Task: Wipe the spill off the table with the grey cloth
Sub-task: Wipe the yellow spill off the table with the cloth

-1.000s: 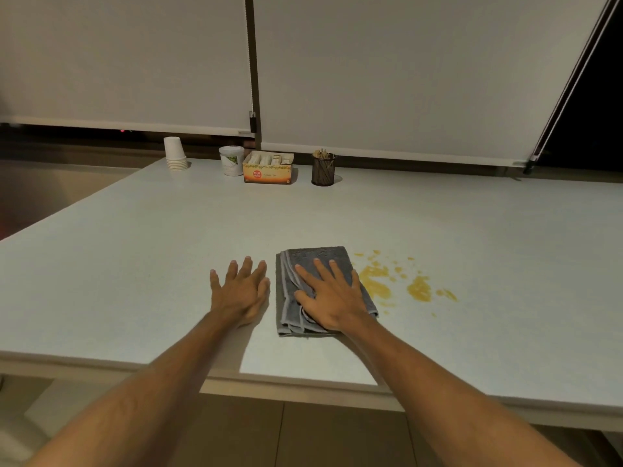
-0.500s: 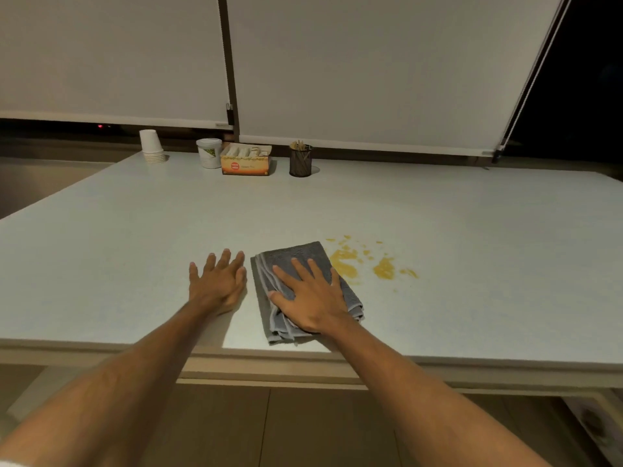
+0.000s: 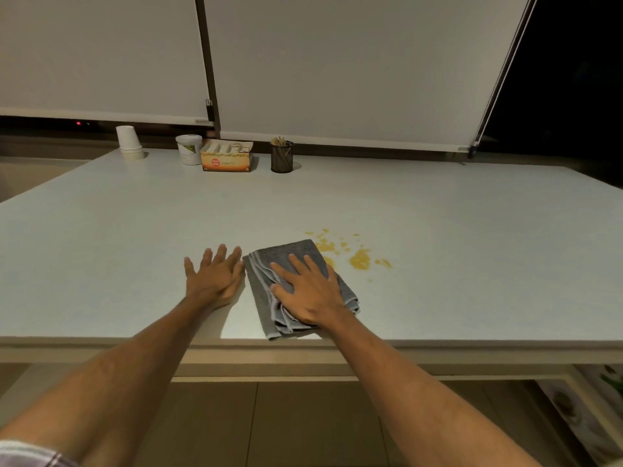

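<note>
The folded grey cloth (image 3: 263,299) lies on the white table (image 3: 128,230) near its front edge. My right hand (image 3: 310,291) presses flat on top of the cloth with the fingers spread, the thumb at its folded left side. A yellow-orange spill (image 3: 360,259) of blots and small drops lies just right of and beyond the cloth, and the cloth's far right corner touches the spill's left part. My left hand (image 3: 214,278) rests palm down on the bare table just left of the cloth, holding nothing.
Along the table's far edge stand a stack of white paper cups (image 3: 129,144), a white tub (image 3: 189,150), an orange box of sachets (image 3: 226,159) and a black mesh holder (image 3: 281,157). White blinds hang behind them.
The view has shifted, so the hands and cloth sit nearer the table's front edge. My right hand has slid the cloth a little to the right, onto the spill's left blot.
</note>
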A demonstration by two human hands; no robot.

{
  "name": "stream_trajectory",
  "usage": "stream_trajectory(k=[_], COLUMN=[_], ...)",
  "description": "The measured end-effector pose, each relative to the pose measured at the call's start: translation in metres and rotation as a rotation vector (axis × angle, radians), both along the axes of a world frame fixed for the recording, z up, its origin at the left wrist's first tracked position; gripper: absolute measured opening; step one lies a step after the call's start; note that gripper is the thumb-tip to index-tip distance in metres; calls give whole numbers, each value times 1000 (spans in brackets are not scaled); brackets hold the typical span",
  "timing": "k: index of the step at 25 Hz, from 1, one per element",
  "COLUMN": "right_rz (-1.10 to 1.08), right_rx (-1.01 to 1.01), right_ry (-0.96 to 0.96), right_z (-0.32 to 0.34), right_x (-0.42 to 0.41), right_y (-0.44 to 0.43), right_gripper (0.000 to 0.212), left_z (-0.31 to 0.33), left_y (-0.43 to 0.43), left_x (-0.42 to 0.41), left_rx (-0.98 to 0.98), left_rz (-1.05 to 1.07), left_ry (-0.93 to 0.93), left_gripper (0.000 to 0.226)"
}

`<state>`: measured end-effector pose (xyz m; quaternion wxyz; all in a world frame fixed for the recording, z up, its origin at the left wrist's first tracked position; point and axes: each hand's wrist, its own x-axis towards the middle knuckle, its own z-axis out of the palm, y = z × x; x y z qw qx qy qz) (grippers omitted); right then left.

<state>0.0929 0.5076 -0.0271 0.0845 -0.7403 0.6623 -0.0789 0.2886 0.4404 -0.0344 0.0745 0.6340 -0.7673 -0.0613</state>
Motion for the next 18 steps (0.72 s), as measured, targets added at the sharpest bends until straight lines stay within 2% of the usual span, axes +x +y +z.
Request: stream_trajectory(k=[4,9,14,18], right_rz=[-7,-195,-357,-290], right_rx=[-1,-16,9,-2], right_ry=[-12,7,-14,-24], right_z=[2,3,3,3], right_x=[-48,-119,-100,-104], right_y=[18,33,12,20], right_gripper=[59,56,59,56], left_z=[0,-2,-2,0], left_y=[2,4,2,3], left_x=[2,1,-3,-3], left_rx=[-26,-36,-49,-35], left_rz=[-12,-11,-6,0], left_ry=[-8,9,0,-5], left_gripper=[56,56,55,57])
